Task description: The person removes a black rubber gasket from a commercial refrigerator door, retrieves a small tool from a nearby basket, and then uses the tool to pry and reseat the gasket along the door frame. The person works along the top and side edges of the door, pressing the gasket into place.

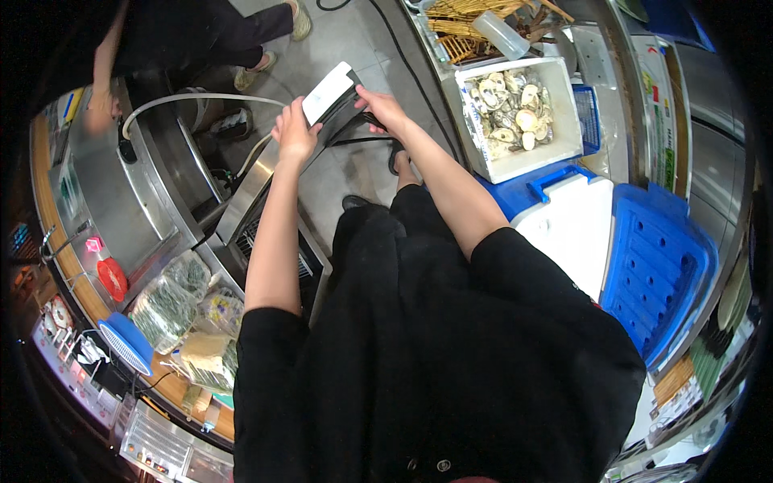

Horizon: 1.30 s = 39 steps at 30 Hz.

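A flat rectangular box [327, 93], white on top with a black side, is held out in front of me above the floor. My left hand [295, 134] is closed on its near left end, the fingers partly hidden. My right hand [382, 111] grips its black side on the right, the thumb along the edge. Dark cables [354, 129] hang beneath my right hand, and I cannot tell whether they join the box. Below my left forearm stands a steel unit [256, 185] with a dark grille.
A white foam box of oyster shells [515, 121] stands at right, beside a white cooler [576, 225] and a blue perforated lid [656, 266]. At left, a steel counter [129, 205] carries bagged greens [171, 294] and a red brush-like item [111, 278]. A person [201, 32] stands at far left.
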Motion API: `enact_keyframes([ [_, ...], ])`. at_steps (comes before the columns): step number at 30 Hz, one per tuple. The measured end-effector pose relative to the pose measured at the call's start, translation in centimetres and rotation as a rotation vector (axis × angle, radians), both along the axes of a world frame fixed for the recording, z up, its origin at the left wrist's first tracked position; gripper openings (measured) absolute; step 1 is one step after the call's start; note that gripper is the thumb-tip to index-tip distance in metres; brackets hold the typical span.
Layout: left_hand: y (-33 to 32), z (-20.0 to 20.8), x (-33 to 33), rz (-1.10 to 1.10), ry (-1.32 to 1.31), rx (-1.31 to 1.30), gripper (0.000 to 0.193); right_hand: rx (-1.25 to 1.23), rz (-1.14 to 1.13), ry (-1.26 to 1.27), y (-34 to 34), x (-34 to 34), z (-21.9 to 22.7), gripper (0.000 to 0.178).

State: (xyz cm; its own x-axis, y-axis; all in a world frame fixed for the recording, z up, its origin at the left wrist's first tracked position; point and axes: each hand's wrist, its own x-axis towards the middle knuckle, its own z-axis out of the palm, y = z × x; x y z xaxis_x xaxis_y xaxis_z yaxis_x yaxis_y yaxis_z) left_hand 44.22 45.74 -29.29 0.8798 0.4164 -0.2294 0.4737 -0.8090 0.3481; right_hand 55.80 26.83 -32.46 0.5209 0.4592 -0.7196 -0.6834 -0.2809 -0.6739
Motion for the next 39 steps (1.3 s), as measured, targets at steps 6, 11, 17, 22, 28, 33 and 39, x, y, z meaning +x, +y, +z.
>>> enact_keyframes([
  [6,0.2,0.5,1.6,0.110,0.096,-0.058,0.074,0.024,0.054,0.113,1.3,1.7,-2.2,0.050],
  [11,0.8,0.4,2.3,0.077,0.110,-0.025,0.077,0.028,0.074,0.358,2.5,3.9,-0.7,0.042],
  [17,1.7,1.1,2.9,0.045,0.166,-0.107,0.084,0.014,0.119,0.360,4.4,3.9,-1.1,0.049],
  [22,1.7,1.6,3.1,0.034,0.204,-0.101,0.089,0.080,-0.057,0.436,4.2,3.3,-1.6,0.055],
  [28,1.8,1.9,3.5,0.040,0.230,-0.106,0.087,0.036,-0.141,0.384,5.3,2.5,-1.7,0.056],
  [33,2.3,1.2,3.6,0.050,0.252,-0.058,0.085,-0.027,-0.244,0.373,7.3,2.3,-1.2,0.056],
  [39,2.7,0.4,4.0,0.047,0.258,0.000,0.088,-0.068,-0.348,0.310,8.4,1.9,-1.9,0.052],
])
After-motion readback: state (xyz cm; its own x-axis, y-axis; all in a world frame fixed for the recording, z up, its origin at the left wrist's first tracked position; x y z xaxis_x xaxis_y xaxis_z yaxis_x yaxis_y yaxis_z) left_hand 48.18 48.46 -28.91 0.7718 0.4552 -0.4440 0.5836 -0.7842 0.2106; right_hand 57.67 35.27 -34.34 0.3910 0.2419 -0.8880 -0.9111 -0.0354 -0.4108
